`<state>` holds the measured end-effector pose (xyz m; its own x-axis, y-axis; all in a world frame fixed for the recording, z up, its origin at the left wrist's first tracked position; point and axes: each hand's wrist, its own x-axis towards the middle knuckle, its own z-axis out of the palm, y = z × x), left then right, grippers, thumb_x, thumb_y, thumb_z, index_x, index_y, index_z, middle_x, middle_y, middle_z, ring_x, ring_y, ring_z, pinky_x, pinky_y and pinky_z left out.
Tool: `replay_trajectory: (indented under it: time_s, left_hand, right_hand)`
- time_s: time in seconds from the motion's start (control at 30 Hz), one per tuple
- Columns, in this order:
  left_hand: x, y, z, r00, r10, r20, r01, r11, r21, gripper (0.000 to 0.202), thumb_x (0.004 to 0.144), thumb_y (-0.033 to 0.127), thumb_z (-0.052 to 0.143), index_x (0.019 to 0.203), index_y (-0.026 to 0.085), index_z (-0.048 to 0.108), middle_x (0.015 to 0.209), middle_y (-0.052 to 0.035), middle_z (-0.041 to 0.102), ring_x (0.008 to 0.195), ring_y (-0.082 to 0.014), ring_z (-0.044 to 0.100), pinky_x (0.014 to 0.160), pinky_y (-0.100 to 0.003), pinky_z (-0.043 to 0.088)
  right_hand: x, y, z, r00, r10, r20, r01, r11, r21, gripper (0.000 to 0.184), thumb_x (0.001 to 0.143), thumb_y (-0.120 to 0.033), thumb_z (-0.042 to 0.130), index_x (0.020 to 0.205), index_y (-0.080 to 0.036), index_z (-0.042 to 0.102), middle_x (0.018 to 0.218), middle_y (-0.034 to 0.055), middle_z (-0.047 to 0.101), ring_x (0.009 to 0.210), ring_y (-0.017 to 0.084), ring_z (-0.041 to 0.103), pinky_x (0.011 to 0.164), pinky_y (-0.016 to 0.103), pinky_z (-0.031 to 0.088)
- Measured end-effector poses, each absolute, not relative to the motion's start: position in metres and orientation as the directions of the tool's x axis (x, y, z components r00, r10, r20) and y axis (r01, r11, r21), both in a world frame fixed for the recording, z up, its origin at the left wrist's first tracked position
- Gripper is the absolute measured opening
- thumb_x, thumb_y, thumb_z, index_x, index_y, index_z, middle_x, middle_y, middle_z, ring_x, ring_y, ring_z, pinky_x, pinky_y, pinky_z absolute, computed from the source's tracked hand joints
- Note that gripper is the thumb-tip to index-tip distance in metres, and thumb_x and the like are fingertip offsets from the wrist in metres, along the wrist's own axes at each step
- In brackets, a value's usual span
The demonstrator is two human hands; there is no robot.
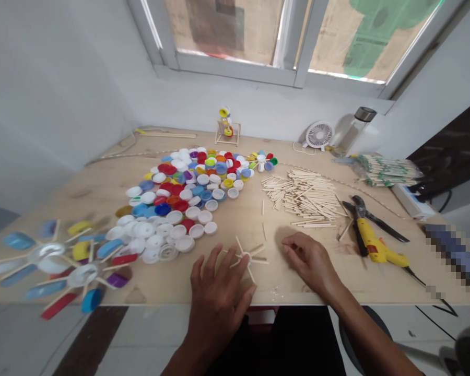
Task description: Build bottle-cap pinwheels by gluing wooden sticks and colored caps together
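My left hand [217, 292] lies flat on the wooden table [102, 188] with its fingers spread, touching the near side of a white bottle cap with thin wooden sticks [247, 256] radiating from it. My right hand [309, 261] rests on the table just right of that spoked cap, fingers curled inward; I cannot see anything in them. A heap of wooden sticks [303, 196] lies beyond my right hand. A big spread of coloured and white bottle caps [188, 196] covers the table's middle left.
Two finished cap-and-stick wheels [68, 261] sit at the near left edge. A yellow glue gun [378, 248] and black pliers [360, 211] lie on the right. A small white fan [318, 136], a bottle [354, 130], a bagged bundle [387, 169] and a small stick model [227, 130] stand at the back.
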<state>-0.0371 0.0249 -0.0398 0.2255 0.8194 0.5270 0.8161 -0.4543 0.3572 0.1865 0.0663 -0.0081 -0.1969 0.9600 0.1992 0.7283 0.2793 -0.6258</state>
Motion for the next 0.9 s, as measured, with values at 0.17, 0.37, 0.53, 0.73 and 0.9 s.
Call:
replay_trajectory:
  time_s: [0.17, 0.37, 0.53, 0.73, 0.9]
  left_hand:
    - [-0.041, 0.025, -0.038, 0.272, 0.834, 0.481, 0.811, -0.467, 0.352, 0.041, 0.081, 0.029, 0.061, 0.122, 0.024, 0.06, 0.128, -0.0122, 0.061, 0.13, -0.0366, 0.04, 0.105, -0.059, 0.026]
    - [-0.038, 0.025, -0.039, 0.244, 0.823, 0.512, 0.815, -0.461, 0.352, 0.038, 0.082, 0.03, 0.059, 0.119, 0.025, 0.062, 0.126, -0.0118, 0.063, 0.131, -0.0363, 0.04, 0.105, -0.06, 0.025]
    - [-0.037, 0.026, -0.04, 0.237, 0.821, 0.52, 0.816, -0.459, 0.351, 0.035, 0.082, 0.03, 0.06, 0.117, 0.023, 0.064, 0.124, -0.0125, 0.064, 0.13, -0.0365, 0.04, 0.105, -0.06, 0.025]
    - [-0.037, 0.027, -0.039, 0.254, 0.821, 0.511, 0.817, -0.465, 0.341, 0.037, 0.082, 0.031, 0.061, 0.118, 0.023, 0.063, 0.124, -0.0127, 0.064, 0.128, -0.0376, 0.042, 0.104, -0.061, 0.026]
    - [-0.036, 0.027, -0.039, 0.237, 0.817, 0.526, 0.817, -0.461, 0.347, 0.035, 0.084, 0.031, 0.058, 0.117, 0.021, 0.064, 0.123, -0.0133, 0.065, 0.128, -0.0376, 0.042, 0.105, -0.062, 0.024]
  right_hand:
    - [0.175, 0.068, -0.005, -0.275, 0.943, 0.186, 0.716, 0.33, -0.616, 0.014, 0.09, -0.024, 0.051, 0.091, -0.021, 0.065, 0.085, 0.0036, 0.067, 0.076, 0.016, 0.062, 0.07, 0.027, 0.047]
    - [0.164, 0.059, -0.003, -0.347, 0.927, 0.145, 0.692, 0.357, -0.627, 0.014, 0.092, -0.022, 0.05, 0.089, -0.02, 0.063, 0.083, 0.0029, 0.065, 0.08, 0.017, 0.061, 0.073, 0.027, 0.046]
    - [0.162, 0.055, -0.003, -0.369, 0.923, 0.111, 0.696, 0.353, -0.625, 0.014, 0.092, -0.02, 0.05, 0.086, -0.02, 0.062, 0.082, 0.0026, 0.065, 0.08, 0.017, 0.059, 0.072, 0.027, 0.044]
    - [0.16, 0.055, -0.003, -0.382, 0.92, 0.089, 0.692, 0.349, -0.632, 0.014, 0.092, -0.02, 0.051, 0.087, -0.02, 0.064, 0.081, 0.0026, 0.064, 0.079, 0.017, 0.058, 0.072, 0.028, 0.043]
    - [0.159, 0.054, -0.003, -0.376, 0.923, 0.088, 0.692, 0.342, -0.636, 0.014, 0.091, -0.018, 0.051, 0.086, -0.02, 0.064, 0.081, 0.0028, 0.064, 0.079, 0.017, 0.058, 0.073, 0.028, 0.043]
